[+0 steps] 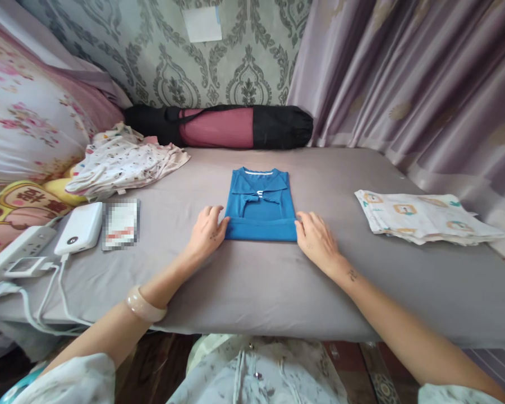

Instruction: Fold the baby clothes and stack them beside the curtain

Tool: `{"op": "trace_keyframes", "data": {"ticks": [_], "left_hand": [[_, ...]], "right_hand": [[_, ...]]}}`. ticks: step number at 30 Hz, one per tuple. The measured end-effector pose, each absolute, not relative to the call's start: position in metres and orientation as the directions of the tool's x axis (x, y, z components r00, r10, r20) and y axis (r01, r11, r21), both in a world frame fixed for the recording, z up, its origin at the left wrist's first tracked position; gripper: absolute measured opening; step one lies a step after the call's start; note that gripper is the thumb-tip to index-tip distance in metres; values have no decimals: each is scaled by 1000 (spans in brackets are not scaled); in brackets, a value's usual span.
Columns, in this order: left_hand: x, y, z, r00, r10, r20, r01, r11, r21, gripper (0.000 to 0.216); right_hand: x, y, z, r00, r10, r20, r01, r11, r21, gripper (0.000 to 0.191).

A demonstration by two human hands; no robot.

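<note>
A blue T-shirt lies folded into a narrow upright rectangle on the grey sheet. Its neckline points away from me, the sleeves are turned inward, and the bottom is folded up into a band. My left hand pinches the left end of that band, thumb on the cloth and fingers curled beside it. At the opposite end, my right hand grips the band in the same way. The undersides of both grips are hidden.
Folded printed cloths lie right. To the left are a crumpled printed cloth, a blurred packet, a white power bank and a power strip with cables. A black and maroon roll bag lies along the wall.
</note>
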State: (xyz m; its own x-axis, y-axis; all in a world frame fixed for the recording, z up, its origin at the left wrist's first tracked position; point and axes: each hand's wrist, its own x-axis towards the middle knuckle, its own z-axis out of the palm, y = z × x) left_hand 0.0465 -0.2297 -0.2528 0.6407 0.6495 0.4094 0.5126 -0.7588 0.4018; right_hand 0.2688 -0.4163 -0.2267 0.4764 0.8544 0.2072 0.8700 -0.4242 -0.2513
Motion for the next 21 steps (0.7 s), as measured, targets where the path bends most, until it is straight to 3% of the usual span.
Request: {"op": "trace_keyframes", "data": {"ticks": [3,11,21], "left_hand": [[71,-238,-242,696,569,438,493,-822,284,51],[134,-261,-245,745,626,233,614,-779,130,63],[137,-254,-269,729,663,172,662,-746,71,67]], "right_hand": [[260,-396,-226,388,869,307,920,-342,-194,49],[250,-339,-244,427,884,190,902,-401,-161,60],[249,-341,-261,420,894,158,907,-408,-104,60]]}}
